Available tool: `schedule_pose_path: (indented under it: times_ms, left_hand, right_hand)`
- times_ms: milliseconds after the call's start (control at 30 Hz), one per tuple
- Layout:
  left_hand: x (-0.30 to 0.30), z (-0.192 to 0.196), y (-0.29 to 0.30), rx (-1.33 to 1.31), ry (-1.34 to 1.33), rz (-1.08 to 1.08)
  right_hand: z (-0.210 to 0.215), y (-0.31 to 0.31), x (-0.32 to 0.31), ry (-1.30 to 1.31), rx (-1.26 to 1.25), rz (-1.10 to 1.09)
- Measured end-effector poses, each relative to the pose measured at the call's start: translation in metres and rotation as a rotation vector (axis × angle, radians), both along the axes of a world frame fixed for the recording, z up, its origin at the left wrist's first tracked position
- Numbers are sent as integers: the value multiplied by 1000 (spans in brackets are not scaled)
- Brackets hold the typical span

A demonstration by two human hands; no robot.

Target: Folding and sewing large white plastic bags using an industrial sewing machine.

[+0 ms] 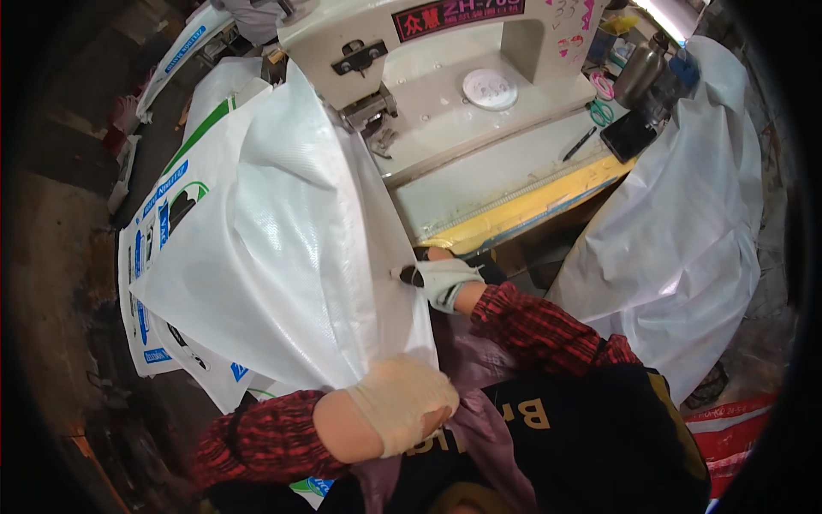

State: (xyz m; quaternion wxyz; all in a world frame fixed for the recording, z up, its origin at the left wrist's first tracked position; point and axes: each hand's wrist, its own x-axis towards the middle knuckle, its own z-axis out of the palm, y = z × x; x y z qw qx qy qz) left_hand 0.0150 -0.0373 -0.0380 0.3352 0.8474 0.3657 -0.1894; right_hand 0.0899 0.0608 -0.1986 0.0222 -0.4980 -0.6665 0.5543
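Note:
A large white woven plastic bag (282, 248) with blue, green and black print lies draped up to the sewing machine (458, 73). Its upper part reaches the needle head (368, 111) on the machine's left side. My right hand (445, 278), in a pale glove with dark fingertips, pinches the bag's right edge just below the machine table. Lower down and closer to my body, my left hand (411, 404), wrapped in a beige covering, is closed at the bag's bottom corner. Its fingertips are mostly hidden.
On the machine bed rests a round white lid (490, 89). A black pen (580, 144), a phone (629, 135), green-handled scissors (601, 112) and a metal bottle (642, 71) are to its right. White sheeting (668, 231) hangs at the right; a red-and-white bag (732, 437) lies below it.

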Motion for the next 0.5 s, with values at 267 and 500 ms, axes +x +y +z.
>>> schedule_pose_path:
  times_ms: [267,500]
  left_hand:
    - [-58,-37,80,310,166,70]
    - [-110,-59,157,503,347,224]
  right_hand:
    - [13,55,-62,-142,133,-125]
    - [-40,78,-62,349,-13,61]
